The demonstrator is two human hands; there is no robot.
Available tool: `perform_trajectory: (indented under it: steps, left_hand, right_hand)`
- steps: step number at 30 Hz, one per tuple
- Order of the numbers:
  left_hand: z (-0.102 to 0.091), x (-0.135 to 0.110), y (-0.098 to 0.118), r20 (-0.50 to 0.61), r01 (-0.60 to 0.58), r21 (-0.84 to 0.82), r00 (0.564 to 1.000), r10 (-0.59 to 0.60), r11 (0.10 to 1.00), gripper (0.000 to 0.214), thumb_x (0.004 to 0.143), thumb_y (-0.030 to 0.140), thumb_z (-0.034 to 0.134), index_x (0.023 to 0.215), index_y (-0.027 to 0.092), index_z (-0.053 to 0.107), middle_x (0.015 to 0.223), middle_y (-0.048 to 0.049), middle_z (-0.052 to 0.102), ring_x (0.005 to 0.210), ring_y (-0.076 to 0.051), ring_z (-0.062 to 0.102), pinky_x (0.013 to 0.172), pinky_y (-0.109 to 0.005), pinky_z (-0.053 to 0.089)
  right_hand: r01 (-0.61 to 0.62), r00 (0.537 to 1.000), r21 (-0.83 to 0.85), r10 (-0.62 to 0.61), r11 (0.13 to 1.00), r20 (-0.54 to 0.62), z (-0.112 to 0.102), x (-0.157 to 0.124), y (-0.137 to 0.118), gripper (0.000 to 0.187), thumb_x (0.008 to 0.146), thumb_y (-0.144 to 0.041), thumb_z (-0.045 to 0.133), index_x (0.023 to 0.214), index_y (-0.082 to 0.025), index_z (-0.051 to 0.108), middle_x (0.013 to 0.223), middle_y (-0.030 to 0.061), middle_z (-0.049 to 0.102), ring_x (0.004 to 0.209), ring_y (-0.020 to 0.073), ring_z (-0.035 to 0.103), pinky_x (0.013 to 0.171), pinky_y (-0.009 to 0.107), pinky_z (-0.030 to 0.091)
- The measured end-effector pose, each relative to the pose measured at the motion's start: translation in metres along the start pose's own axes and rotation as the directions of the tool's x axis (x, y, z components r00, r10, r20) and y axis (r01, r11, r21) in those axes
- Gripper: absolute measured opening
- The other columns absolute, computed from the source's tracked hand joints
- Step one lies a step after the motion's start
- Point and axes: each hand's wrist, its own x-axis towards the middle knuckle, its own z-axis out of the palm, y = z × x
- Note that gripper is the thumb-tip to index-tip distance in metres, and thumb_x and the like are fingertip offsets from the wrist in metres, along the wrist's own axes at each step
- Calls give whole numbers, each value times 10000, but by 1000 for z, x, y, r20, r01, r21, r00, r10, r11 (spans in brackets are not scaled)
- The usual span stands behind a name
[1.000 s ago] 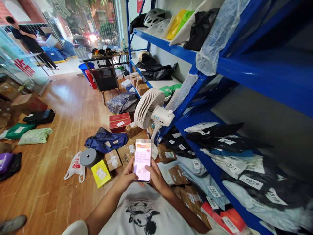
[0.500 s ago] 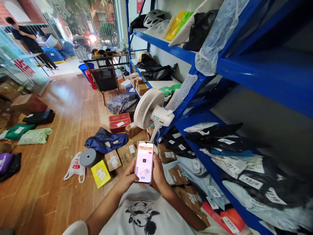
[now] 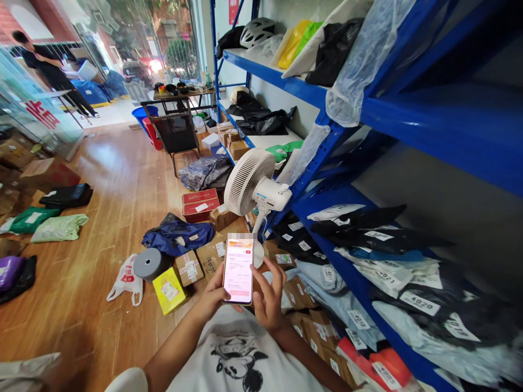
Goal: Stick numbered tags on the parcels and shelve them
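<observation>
A smartphone (image 3: pixel 238 270) with a lit pink and white screen stands upright in front of my chest. My left hand (image 3: pixel 212 298) grips its lower left edge, fingers curled behind it. My right hand (image 3: pixel 267 296) is beside the phone's right edge with its fingers spread and lifted, the thumb near the screen. Below the hands is my white shirt with a black print.
A white fan (image 3: pixel 249 182) stands just beyond the phone. Blue shelving (image 3: pixel 335 92) with labelled parcel bags fills the right side. Boxes, bags, a grey roll (image 3: pixel 147 262) and a yellow box (image 3: pixel 168 289) lie on the wooden floor. A person (image 3: pixel 44 65) stands far left outside.
The phone screen has switched to another page. My right hand has let go of the phone's side and its fingers have spread. A pale bag has come into the bottom left corner.
</observation>
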Motion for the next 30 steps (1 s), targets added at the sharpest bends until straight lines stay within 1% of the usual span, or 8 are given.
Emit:
perform_trajectory:
  steps: [12,14,16,18,20,23,27,30]
  left_hand:
    - [4,-6,5,28,-12,37,1000,11,999,990,563,61,492,1479,343,246,1336,-64,559,936,-287,642,582,-351,596]
    - [3,-6,3,18,-17,22,1000,17,1000,1008,557,69,489,1488,347,220,1330,-68,562,911,-281,646,568,-344,592]
    - [2,-6,3,28,-14,23,1000,13,1000,1010,561,70,489,1490,353,209,1339,-65,552,914,-276,643,575,-340,591]
    - [3,-6,4,58,-1,43,998,-1,999,993,578,62,492,1484,363,222,1354,-55,536,941,-272,633,604,-341,593]
    - [5,-7,6,77,9,56,997,-13,998,969,588,52,489,1471,373,252,1357,-43,530,953,-265,626,624,-346,596]
    - [8,-8,7,83,10,53,996,-14,999,955,584,53,481,1461,369,276,1321,-39,551,962,-273,624,618,-355,599]
    - [10,-8,8,97,25,75,995,-33,997,971,580,53,485,1471,360,250,1299,-48,565,967,-281,629,622,-347,592]
    - [11,-8,10,95,47,87,994,-55,995,998,570,48,478,1478,373,221,1334,-47,540,935,-267,641,621,-339,585]
  right_hand:
    - [-10,1000,-10,10,1000,-3,1,-6,1,458,919,-330,362,1342,-293,534,1490,94,298,1251,359,360,988,603,323]
    - [-44,999,56,45,997,-13,5,-8,2,486,911,-340,390,1386,-281,480,1490,100,306,1271,359,359,1011,598,315]
    - [-155,986,229,165,961,-28,12,-8,4,533,915,-344,409,1442,-268,383,1469,110,359,1269,334,404,1021,560,346]
    - [-333,931,466,364,820,24,21,-6,5,505,934,-345,398,1432,-258,380,1404,108,468,1223,288,488,998,486,409]
    - [-488,838,627,528,607,141,29,-1,4,415,943,-359,399,1324,-233,506,1287,94,590,1137,255,567,945,408,461]
    - [-581,731,722,631,375,261,36,10,2,330,898,-380,469,1111,-203,647,1101,64,695,999,236,634,846,337,499]
    - [-606,659,769,671,203,341,34,26,-1,300,776,-333,528,986,-195,693,976,39,735,885,234,663,757,316,516]
    - [-633,630,753,684,179,367,29,33,-3,295,722,-321,544,929,-182,702,886,39,744,806,234,670,701,315,521]
